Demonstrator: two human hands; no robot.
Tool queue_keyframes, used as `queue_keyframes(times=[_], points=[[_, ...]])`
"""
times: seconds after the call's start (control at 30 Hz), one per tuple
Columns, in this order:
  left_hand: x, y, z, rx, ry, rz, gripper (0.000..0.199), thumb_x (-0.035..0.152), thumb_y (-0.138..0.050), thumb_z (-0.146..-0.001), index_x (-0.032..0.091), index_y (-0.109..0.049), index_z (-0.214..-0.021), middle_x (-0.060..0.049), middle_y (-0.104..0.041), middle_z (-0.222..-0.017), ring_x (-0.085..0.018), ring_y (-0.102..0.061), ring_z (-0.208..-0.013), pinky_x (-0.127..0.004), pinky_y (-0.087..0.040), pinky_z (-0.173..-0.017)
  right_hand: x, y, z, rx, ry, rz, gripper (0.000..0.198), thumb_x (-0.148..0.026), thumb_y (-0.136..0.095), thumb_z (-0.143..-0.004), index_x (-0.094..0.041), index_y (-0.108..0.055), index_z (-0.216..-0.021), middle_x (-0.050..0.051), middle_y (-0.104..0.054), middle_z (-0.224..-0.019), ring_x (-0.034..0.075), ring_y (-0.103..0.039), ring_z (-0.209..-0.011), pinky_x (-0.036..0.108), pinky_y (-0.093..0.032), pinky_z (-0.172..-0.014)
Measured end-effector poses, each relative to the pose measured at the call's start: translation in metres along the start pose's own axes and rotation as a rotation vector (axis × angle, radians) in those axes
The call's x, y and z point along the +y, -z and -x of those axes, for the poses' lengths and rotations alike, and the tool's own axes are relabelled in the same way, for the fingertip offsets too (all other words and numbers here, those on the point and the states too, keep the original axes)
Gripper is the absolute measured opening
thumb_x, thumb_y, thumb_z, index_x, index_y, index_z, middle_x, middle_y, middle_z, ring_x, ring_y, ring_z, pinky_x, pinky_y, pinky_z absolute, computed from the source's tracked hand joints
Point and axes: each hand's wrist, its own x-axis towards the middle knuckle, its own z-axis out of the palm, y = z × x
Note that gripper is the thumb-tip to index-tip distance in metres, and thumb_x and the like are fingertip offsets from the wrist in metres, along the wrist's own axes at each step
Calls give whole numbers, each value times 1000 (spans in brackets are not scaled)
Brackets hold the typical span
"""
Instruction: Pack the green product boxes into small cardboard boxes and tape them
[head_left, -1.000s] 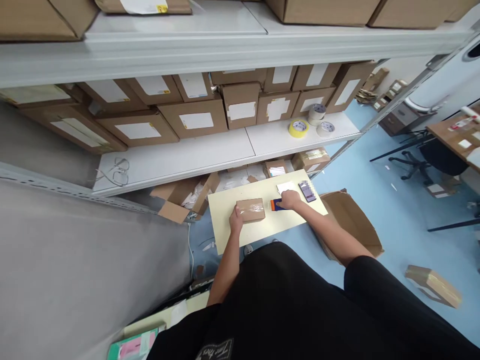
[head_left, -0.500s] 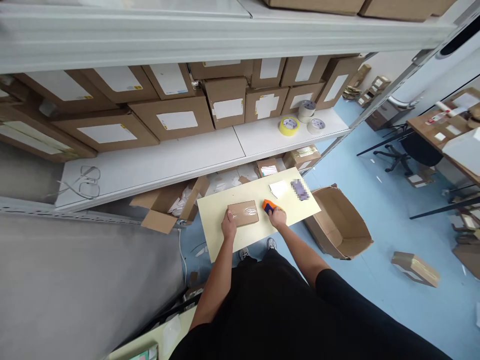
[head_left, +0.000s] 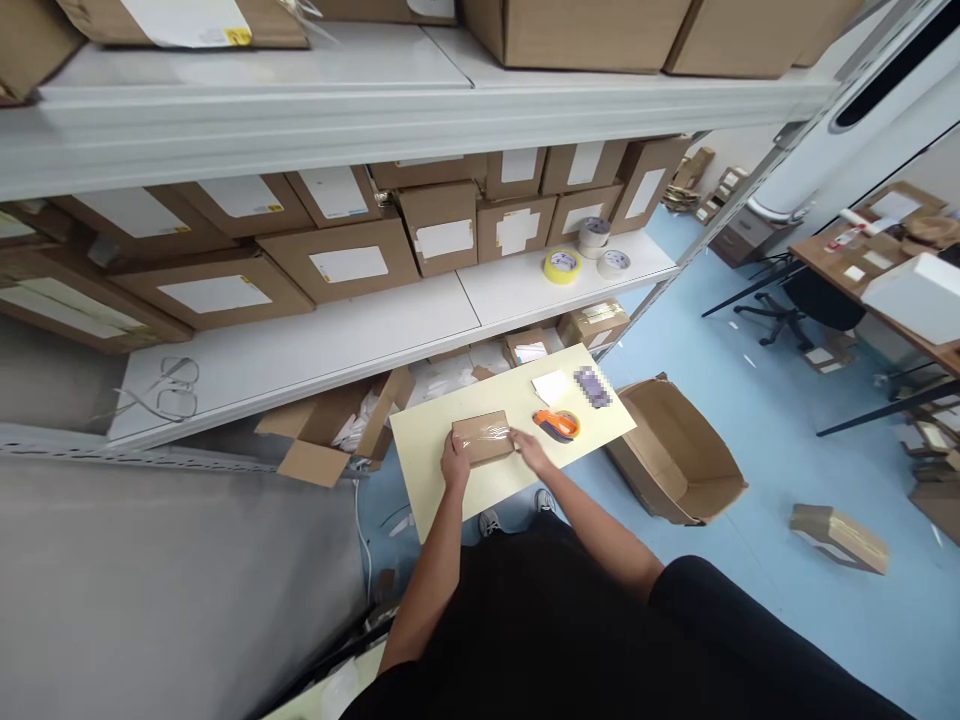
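Observation:
A small cardboard box [head_left: 484,436] with shiny clear tape across its top lies on the pale yellow board [head_left: 435,490]. My left hand [head_left: 455,462] grips its left end, thumb along the near corner. At the right end, the fingers of my right hand [head_left: 531,450] close on the box's edge. Just right of that hand rests an orange and dark blue tape dispenser [head_left: 557,425], with nobody holding it. Behind the dispenser are a white paper slip [head_left: 551,387] and a blurred-out purple item [head_left: 592,387].
A large open carton [head_left: 679,450] stands on the floor to the right, with a taped box [head_left: 838,538] beyond it. An open carton [head_left: 337,425] sits left of the board. Ahead, a white shelf [head_left: 360,335] bears labelled boxes, tape rolls [head_left: 562,265] and glasses [head_left: 178,388].
My right hand has let go of the tape dispenser, leaving it on the board, and moved left to the box's right end. My left hand stays on the box. The view has tilted up slightly.

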Motion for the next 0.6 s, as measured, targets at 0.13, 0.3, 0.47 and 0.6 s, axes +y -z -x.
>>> queue_keyframes(times=[0.13, 0.3, 0.47, 0.6], points=[[6, -2, -4, -70, -47, 239, 48, 45, -41, -102, 20, -58, -139, -12, -67, -137, -27, -63, -126, -42, -47, -110, 0, -21, 10, 52, -10, -87, 48, -49, -65, -84, -23, -67, -124, 7, -70, -129, 28, -60, -125, 42, -44, -112], [-1, -18, 4, -185, -258, 555, 51, 36, -53, -95, 24, -48, -145, -10, -52, -155, -23, -46, -145, -38, -38, -120, -3, 17, 0, 79, 80, -86, 48, -33, -56, -82, -22, -64, -128, 8, -62, -143, 26, -54, -134, 40, -42, -113], [-11, -54, 30, -211, -116, 321, 61, 33, -50, -97, 22, -32, -154, -15, -51, -156, -22, -47, -146, -38, -40, -117, 12, 34, -7, 63, 23, 345, 66, -20, -62, -74, -21, -58, -139, 11, -61, -145, 30, -53, -139, 44, -39, -118], [-4, -71, 42, -212, -43, 102, 63, 36, -42, -102, 21, -21, -160, -15, -56, -152, -20, -60, -134, -34, -47, -110, 19, 48, -10, 19, 40, 486, 77, -18, -58, -78, -19, -46, -154, 12, -54, -154, 27, -47, -145, 41, -37, -120]])
